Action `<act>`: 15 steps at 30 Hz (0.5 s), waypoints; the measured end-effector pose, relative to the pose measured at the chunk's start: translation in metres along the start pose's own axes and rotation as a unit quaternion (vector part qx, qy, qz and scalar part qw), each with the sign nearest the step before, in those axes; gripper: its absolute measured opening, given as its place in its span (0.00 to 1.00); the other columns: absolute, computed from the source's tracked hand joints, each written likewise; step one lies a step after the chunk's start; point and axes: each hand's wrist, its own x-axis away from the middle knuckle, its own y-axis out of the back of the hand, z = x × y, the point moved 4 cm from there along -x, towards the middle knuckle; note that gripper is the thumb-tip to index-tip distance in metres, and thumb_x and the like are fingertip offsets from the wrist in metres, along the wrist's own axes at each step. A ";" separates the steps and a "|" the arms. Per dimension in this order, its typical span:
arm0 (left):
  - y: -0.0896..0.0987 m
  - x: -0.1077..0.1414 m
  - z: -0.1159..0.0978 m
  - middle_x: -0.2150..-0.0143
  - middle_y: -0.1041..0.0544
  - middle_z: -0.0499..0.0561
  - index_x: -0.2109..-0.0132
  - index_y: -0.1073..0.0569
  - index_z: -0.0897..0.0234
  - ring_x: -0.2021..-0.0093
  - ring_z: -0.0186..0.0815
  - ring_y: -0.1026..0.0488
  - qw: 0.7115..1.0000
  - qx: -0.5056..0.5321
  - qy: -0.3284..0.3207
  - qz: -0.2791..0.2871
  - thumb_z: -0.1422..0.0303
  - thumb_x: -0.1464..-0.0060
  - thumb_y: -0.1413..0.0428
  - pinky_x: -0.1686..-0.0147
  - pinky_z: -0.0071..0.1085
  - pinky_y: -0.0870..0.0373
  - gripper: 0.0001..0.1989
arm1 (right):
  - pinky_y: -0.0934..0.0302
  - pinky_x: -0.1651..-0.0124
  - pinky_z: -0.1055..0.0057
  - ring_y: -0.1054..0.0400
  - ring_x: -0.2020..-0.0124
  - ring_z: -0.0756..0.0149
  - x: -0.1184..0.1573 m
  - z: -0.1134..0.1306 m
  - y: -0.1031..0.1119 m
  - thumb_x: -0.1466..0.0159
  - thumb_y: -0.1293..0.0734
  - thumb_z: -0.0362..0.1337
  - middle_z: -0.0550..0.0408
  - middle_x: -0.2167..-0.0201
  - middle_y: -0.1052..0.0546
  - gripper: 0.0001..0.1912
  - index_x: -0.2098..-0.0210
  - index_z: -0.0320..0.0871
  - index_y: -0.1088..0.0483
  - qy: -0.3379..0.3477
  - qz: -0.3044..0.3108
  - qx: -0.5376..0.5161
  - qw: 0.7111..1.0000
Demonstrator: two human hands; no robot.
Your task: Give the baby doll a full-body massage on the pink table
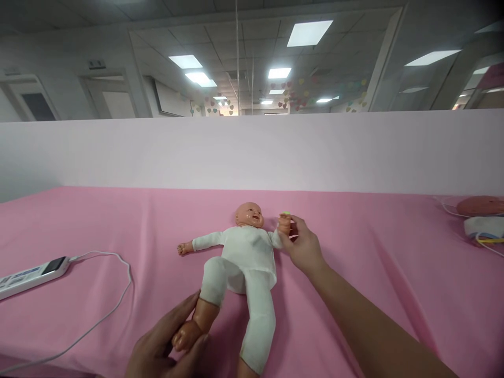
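A baby doll (pixel 250 252) in a white top and white leggings lies on its back on the pink sheet (pixel 157 226), head toward the far side. My left hand (pixel 167 336) is wrapped round the doll's foot and ankle at the lower left, with that knee bent. The fingers of my right hand (pixel 303 244) hold the doll's raised hand beside its head. A bit of yellow-green shows at the top of that doll hand. The doll's other arm stretches out to the left, and its other leg lies straight toward me.
At the left lies a white handheld device (pixel 35 275) with a dark screen and a cable (pixel 128 278) curving toward the front. Part of another doll (pixel 480 206) with white cloth and thin tubes lies at the right edge. A white partition (pixel 252 152) stands behind.
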 end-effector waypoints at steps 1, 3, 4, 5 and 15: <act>-0.003 -0.007 -0.003 0.48 0.16 0.47 0.43 0.20 0.51 0.52 0.44 0.16 1.000 0.004 0.008 -0.010 0.58 0.49 0.34 0.55 0.28 0.18 0.25 | 0.28 0.58 0.64 0.24 0.58 0.59 0.005 0.009 -0.005 0.35 0.32 0.44 0.53 0.51 0.20 0.26 0.38 0.52 0.33 0.043 0.016 0.004 0.999; -0.013 -0.021 -0.005 0.51 0.15 0.47 0.45 0.20 0.53 0.54 0.44 0.16 0.999 0.020 0.025 -0.024 0.56 0.50 0.34 0.58 0.29 0.17 0.24 | 0.28 0.53 0.60 0.26 0.53 0.57 0.015 0.023 -0.017 0.35 0.31 0.39 0.53 0.50 0.21 0.23 0.41 0.53 0.30 0.125 0.047 0.029 0.991; -0.019 -0.027 -0.006 0.53 0.14 0.47 0.45 0.20 0.54 0.56 0.44 0.16 0.998 0.031 0.038 -0.024 0.56 0.50 0.34 0.59 0.30 0.17 0.25 | 0.29 0.50 0.59 0.27 0.52 0.56 0.019 0.028 -0.022 0.35 0.31 0.37 0.53 0.50 0.21 0.22 0.42 0.52 0.29 0.164 0.061 0.044 0.984; -0.026 -0.033 -0.006 0.53 0.14 0.48 0.45 0.20 0.55 0.57 0.44 0.16 0.997 0.044 0.053 -0.023 0.55 0.50 0.34 0.61 0.30 0.17 0.25 | 0.30 0.48 0.57 0.28 0.51 0.56 0.023 0.032 -0.027 0.35 0.32 0.34 0.53 0.51 0.21 0.21 0.43 0.52 0.28 0.200 0.074 0.058 0.975; -0.051 -0.050 -0.001 0.51 0.15 0.52 0.43 0.22 0.59 0.53 0.46 0.17 0.987 0.116 0.110 -0.015 0.56 0.49 0.36 0.56 0.36 0.18 0.27 | 0.32 0.48 0.56 0.30 0.53 0.56 0.030 0.036 -0.037 0.37 0.32 0.27 0.52 0.54 0.21 0.19 0.50 0.50 0.24 0.260 0.117 0.070 0.956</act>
